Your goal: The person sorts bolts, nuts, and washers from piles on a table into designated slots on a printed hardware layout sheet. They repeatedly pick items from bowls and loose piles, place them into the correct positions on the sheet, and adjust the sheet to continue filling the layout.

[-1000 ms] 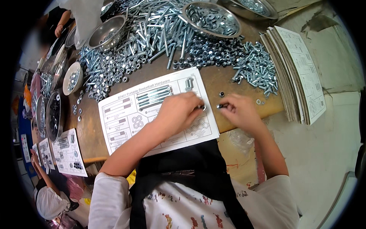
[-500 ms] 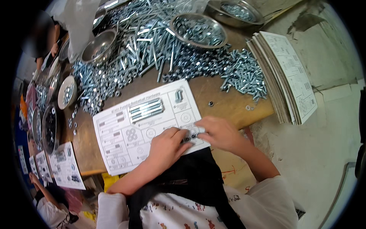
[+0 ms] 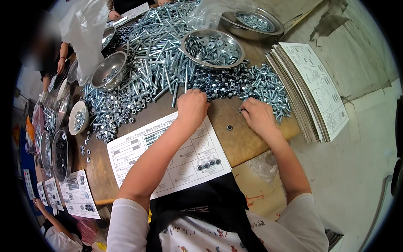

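My left hand (image 3: 192, 106) is at the near edge of the heap of dark lock nuts (image 3: 218, 83), fingers curled down; whatever they grip is hidden. Beside the pile of short bolts (image 3: 270, 94), my right hand (image 3: 258, 116) has its thumb and fingers pinched together, a tiny metallic bit showing at the tips. Below my left forearm lies a white printed diagram sheet (image 3: 184, 161). Several dark nuts (image 3: 209, 164) sit in a row on its lower right part. Long bolts (image 3: 154, 136) rest on its upper part, partly covered by my forearm. One loose nut (image 3: 229, 127) is on the table.
Behind the nuts is a metal bowl of washers (image 3: 213, 48), left of it a large heap of long bolts (image 3: 157, 63). A stack of printed boards (image 3: 312, 90) stands at the right table edge. More bowls (image 3: 110, 69) and other people's hands (image 3: 61, 65) are at left.
Both hands have left the sheet and moved away from me to the piles of nuts and short bolts. The row of dark nuts on the sheet is now uncovered.
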`<state>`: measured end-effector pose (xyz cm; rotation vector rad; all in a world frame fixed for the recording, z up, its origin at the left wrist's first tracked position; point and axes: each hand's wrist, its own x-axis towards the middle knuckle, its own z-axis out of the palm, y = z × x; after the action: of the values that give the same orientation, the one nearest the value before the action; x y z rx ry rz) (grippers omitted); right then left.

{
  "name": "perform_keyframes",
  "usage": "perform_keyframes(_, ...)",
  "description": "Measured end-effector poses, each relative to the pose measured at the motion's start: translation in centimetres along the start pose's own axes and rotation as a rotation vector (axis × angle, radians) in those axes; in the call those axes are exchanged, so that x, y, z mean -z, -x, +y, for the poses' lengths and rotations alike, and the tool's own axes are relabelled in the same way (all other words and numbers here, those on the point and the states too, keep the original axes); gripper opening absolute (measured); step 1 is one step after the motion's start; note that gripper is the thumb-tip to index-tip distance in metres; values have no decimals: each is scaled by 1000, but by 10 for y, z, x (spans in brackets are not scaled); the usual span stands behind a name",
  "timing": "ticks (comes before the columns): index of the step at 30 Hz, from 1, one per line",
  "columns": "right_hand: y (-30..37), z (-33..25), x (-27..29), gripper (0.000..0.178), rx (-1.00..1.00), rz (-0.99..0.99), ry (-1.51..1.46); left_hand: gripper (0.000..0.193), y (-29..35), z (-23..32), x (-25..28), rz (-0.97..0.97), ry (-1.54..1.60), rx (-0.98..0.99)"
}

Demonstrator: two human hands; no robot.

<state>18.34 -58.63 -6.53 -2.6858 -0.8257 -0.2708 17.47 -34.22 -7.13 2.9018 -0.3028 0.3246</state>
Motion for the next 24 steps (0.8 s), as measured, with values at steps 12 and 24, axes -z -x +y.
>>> perform_keyframes(12,30,-21,5,19,-73,-168,-329,14,22,7,40,-105,434,42)
perform_keyframes(24,21,-88,8,13,27,-404,-604,20,137,3,57,-348,485,-13)
